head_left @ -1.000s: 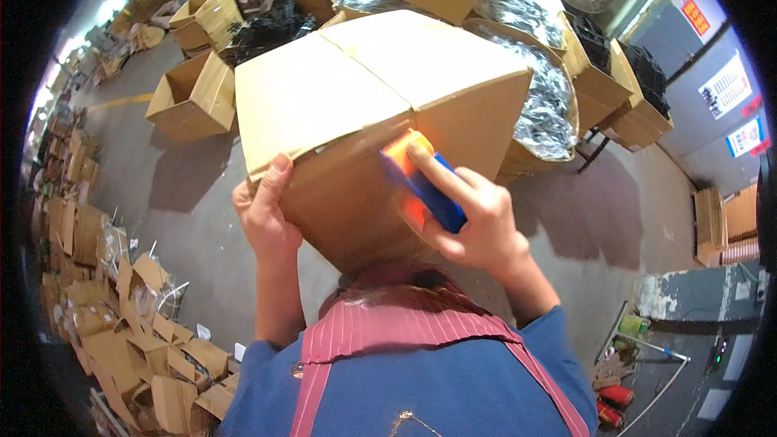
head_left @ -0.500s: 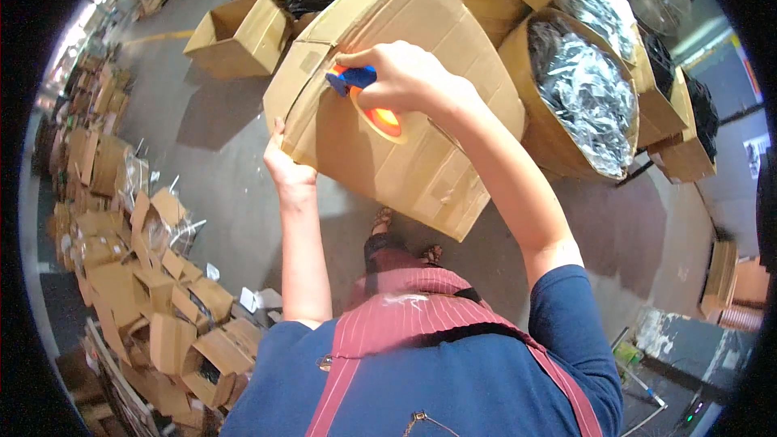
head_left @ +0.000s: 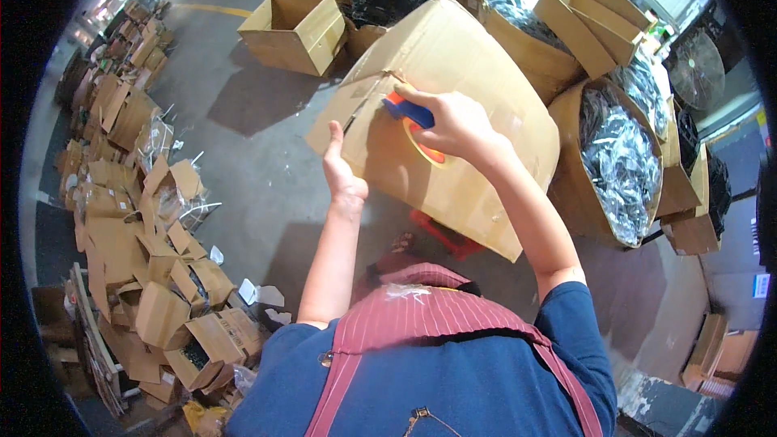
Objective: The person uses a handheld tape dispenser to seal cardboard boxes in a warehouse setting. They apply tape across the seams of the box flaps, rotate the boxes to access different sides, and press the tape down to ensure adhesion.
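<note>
A large closed cardboard box [head_left: 477, 89] is tilted in front of me, its taped seam toward the left. My right hand [head_left: 460, 125] is wrapped round the blue handle of a tape dispenser [head_left: 414, 110], which has orange parts at its front and a yellow-rimmed, orange-red roll partly behind my hand. The dispenser lies against the box face, close to the seam. At the box's lower left edge my left hand [head_left: 346, 178] grips it, thumb upright along the face and the other fingers hidden by the box.
Below the box shows a red object [head_left: 443, 235], mostly covered. An open carton [head_left: 295, 32] stands at the far left. At right are tall cartons of clear plastic-wrapped items [head_left: 619, 162]. Flattened and torn cardboard [head_left: 154, 251] is piled along the left. A fan [head_left: 698, 69] stands far right.
The box, both hands and the tape dispenser now appear farther right and lower in view. The red object beneath the box has come into sight. Both grips look much the same.
</note>
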Demonstrator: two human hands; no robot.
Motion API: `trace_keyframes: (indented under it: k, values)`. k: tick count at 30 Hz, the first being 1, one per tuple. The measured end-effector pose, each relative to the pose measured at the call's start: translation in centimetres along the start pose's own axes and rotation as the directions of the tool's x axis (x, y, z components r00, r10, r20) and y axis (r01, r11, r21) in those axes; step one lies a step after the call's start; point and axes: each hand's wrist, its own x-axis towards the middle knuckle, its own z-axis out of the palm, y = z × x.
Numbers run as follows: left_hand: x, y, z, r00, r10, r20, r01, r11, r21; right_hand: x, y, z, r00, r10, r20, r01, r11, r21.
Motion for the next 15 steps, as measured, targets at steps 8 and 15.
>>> trace_keyframes:
  k: [8, 15]
  values:
    - [1.2, 1.6, 1.6, 0.992, -0.127, 0.027, 0.126, 0.992, 0.026, -0.8, -0.7, -4.6, 0.999, 0.028, -0.032, -0.026, 0.998, 0.055]
    - [-1.1, 4.4, 4.3, 0.918, -0.28, 0.281, 0.269, 0.96, 0.078, -4.9, -3.7, -10.3, 0.987, -0.006, -0.161, 0.002, 1.0, -0.024]
